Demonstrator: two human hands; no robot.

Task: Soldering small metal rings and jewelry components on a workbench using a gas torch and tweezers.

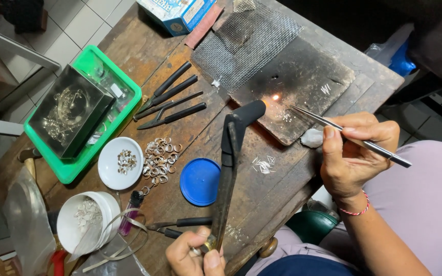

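Shiny metal tweezers [351, 138], charred matt soldering block [295, 89], worn wooden bench [262, 189].

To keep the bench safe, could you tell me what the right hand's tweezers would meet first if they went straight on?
Probably the glowing spot on the charred soldering board; the tweezers in the right hand point there, though depth is unclear.

Soldering block [303, 87] near the workbench's [144, 48] far right corner, mesh [246, 43] overlapping its left part, pliers [172, 102] left of the block, tray [85, 110] at the left edge, rings [159, 158] between dish [120, 163] and lid [199, 181], cup [85, 222] at the near left corner.
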